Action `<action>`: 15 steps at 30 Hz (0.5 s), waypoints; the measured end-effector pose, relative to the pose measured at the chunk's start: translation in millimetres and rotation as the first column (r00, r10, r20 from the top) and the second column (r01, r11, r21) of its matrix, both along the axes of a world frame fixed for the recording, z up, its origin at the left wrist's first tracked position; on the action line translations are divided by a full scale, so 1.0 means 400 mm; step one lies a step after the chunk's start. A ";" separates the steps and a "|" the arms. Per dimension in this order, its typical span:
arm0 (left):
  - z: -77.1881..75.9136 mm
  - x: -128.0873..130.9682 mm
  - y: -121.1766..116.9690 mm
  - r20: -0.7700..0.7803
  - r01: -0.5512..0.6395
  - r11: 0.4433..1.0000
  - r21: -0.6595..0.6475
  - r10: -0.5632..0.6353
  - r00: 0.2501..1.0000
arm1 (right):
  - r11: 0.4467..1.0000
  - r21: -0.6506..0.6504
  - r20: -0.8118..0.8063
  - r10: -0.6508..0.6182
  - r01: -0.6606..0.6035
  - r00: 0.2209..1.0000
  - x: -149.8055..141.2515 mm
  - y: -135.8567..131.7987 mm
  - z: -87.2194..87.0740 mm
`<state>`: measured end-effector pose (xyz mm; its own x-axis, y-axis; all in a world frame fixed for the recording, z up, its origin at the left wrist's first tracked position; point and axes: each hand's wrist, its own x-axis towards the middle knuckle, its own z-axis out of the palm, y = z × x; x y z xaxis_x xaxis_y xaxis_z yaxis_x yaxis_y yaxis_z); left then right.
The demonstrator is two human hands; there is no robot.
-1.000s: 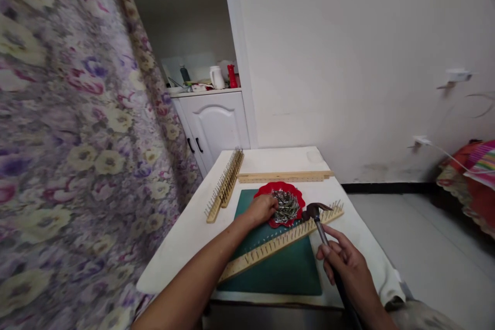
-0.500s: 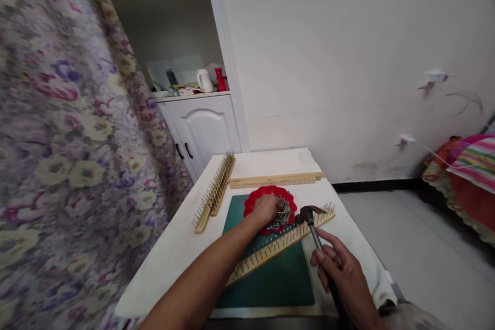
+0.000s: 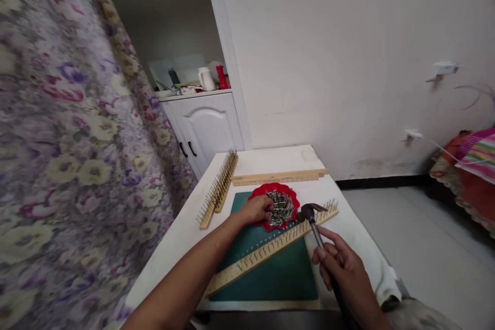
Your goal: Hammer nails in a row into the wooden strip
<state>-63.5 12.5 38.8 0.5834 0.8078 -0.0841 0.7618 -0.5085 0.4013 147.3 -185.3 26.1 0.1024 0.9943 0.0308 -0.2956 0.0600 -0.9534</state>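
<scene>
My right hand [image 3: 342, 263] grips a claw hammer [image 3: 317, 234] by its handle, head up, in front of the right part of a nail-studded wooden strip [image 3: 266, 251]. That strip lies slantwise on a green mat [image 3: 278, 283], with rows of nails standing along it and a bare stretch at its left end. My left hand [image 3: 257, 210] is at the left side of a red scalloped dish [image 3: 293, 193] heaped with loose nails [image 3: 281, 209]. Its fingers are curled closed beside the nails; what they hold, if anything, is hidden.
Nail-studded strips [image 3: 220, 185] lie along the table's left side. Plain wooden strips [image 3: 278, 177] lie across behind the dish. A white cabinet [image 3: 211, 124] stands beyond the table, a flowered curtain [image 3: 77, 154] hangs at left, and a wall [image 3: 328, 62] rises behind.
My left hand has drawn back leftward from the middle of the dish, uncovering more nails. My right hand still holds the hammer in nearly the same place. The view has shifted slightly.
</scene>
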 end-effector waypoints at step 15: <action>-0.014 -0.029 0.022 0.075 -0.114 0.993 0.039 0.111 0.991 | 1.000 -0.017 0.011 0.023 -0.023 1.000 -0.008 -0.002 -0.005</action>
<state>-74.9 21.3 33.4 0.4919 0.8706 -0.0085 0.7850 -0.4393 0.4368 144.1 -186.1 24.1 0.0790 0.9968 0.0154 -0.2859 0.0374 -0.9575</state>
